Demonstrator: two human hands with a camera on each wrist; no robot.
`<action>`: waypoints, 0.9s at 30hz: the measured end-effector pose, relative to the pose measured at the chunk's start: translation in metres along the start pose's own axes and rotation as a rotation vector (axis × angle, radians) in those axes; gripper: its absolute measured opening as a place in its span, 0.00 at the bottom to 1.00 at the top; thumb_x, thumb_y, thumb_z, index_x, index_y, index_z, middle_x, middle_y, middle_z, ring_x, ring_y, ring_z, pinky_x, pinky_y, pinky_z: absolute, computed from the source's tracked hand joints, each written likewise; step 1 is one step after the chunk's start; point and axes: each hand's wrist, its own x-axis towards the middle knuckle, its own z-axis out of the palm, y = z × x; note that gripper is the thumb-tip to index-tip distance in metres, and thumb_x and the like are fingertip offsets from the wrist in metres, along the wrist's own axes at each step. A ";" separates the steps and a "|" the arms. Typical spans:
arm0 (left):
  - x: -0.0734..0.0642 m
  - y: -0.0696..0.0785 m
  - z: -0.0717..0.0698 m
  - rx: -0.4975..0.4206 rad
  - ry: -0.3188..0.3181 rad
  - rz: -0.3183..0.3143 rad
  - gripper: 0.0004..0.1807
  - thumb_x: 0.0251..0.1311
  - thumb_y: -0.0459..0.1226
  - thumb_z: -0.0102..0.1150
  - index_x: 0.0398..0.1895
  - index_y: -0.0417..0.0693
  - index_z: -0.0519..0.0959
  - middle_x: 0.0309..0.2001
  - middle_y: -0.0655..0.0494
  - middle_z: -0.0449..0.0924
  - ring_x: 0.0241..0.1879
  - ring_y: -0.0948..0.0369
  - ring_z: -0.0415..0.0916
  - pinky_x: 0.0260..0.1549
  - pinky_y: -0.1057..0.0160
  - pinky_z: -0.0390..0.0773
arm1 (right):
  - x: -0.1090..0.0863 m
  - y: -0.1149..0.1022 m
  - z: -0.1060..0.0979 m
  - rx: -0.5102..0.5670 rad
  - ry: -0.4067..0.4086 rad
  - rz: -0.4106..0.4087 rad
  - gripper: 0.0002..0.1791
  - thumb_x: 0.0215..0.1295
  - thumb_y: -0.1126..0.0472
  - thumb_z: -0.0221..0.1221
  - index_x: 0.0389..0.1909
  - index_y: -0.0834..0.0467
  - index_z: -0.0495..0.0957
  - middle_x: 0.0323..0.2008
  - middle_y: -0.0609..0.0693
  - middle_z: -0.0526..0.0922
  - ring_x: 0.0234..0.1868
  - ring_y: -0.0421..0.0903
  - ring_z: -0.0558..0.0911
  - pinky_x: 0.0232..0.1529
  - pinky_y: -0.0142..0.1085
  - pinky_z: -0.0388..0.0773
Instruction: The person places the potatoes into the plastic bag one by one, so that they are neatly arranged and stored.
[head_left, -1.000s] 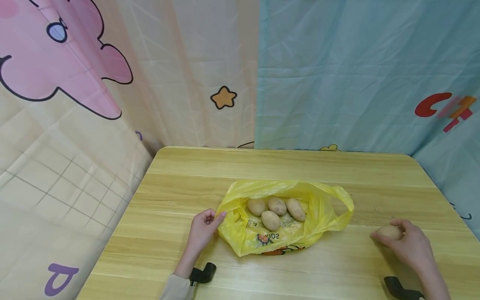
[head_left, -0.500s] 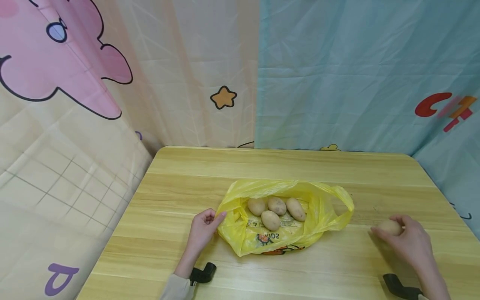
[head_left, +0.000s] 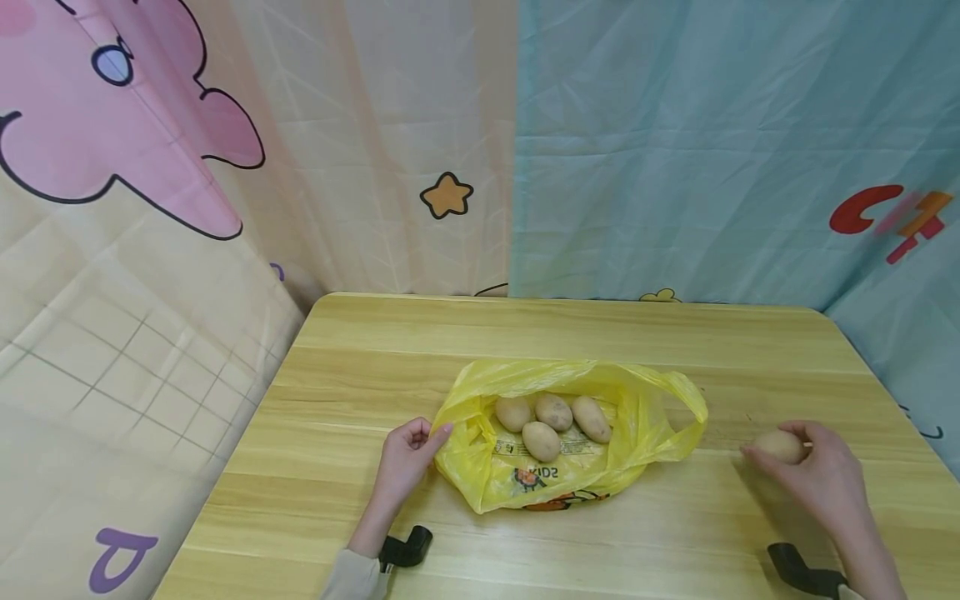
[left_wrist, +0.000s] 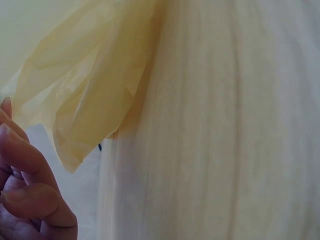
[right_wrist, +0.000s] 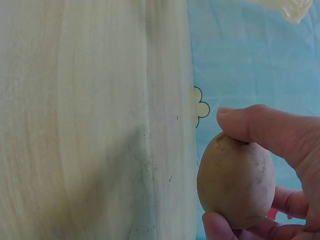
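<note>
A yellow plastic bag lies spread at its mouth on the table, with several potatoes inside. At the bag's left edge my left hand pinches the plastic between thumb and fingers. In the left wrist view the bag hangs beside the curled fingers. To the right of the bag, my right hand grips one potato. The right wrist view shows that potato between thumb and fingertips, over the table. The bag's loop handle points toward the right hand.
The wooden table has rounded far corners. Printed curtains hang close behind it and along both sides. Black wrist mounts stick out beside both wrists.
My right hand has lifted the potato slightly from the table and moved a little away from me. The left hand and the bag have stayed in place.
</note>
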 end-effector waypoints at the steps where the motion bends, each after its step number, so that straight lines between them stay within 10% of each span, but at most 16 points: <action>1: 0.000 0.000 0.000 0.005 0.000 0.002 0.18 0.57 0.38 0.66 0.17 0.40 0.70 0.14 0.58 0.62 0.15 0.65 0.58 0.15 0.71 0.59 | 0.000 -0.001 0.000 -0.002 0.004 0.000 0.34 0.50 0.49 0.71 0.46 0.73 0.71 0.39 0.71 0.74 0.34 0.61 0.74 0.24 0.41 0.66; 27: 0.001 -0.002 -0.001 -0.005 -0.002 -0.010 0.18 0.58 0.37 0.66 0.17 0.40 0.70 0.13 0.57 0.62 0.15 0.65 0.58 0.16 0.71 0.59 | -0.002 -0.021 -0.008 0.017 0.112 -0.006 0.34 0.48 0.50 0.72 0.47 0.69 0.72 0.39 0.66 0.74 0.33 0.57 0.74 0.20 0.32 0.64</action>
